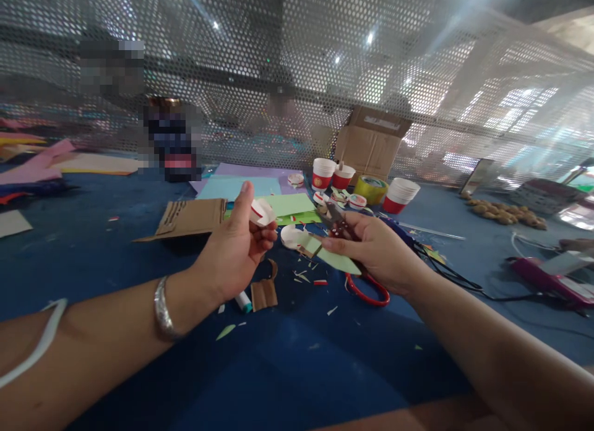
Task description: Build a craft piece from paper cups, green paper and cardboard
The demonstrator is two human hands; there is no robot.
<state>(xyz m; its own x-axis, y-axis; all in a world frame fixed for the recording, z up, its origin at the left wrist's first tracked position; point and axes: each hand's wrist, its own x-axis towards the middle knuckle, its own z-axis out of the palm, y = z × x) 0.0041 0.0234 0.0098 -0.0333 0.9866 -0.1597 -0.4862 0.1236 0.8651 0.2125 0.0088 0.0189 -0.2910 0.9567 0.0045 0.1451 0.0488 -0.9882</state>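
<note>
My left hand [241,245], thumb raised, is closed on a white paper cup piece [262,213] with a red stripe. Opposite it, my right hand [371,248] grips a brown-handled tool [344,226] with pale dots and a grey metal head; its exact kind is unclear. Below that hand lies a pair of scissors with red handles [371,293], its blades hidden. Pale green paper [338,260] is under the right fingers. Between the hands a round white cup piece [292,237] lies among paper scraps. A brown cardboard strip [264,294] and a white marker with a teal end [243,302] are near my left wrist.
Behind the hands are coloured sheets [250,187], a corrugated cardboard piece [190,217], red-and-white paper cups [323,174], yellow tape [370,188] and an open carton [371,143]. To the right are a magenta tool [547,279] with a cord and a perforated metal screen [241,78] rises beyond.
</note>
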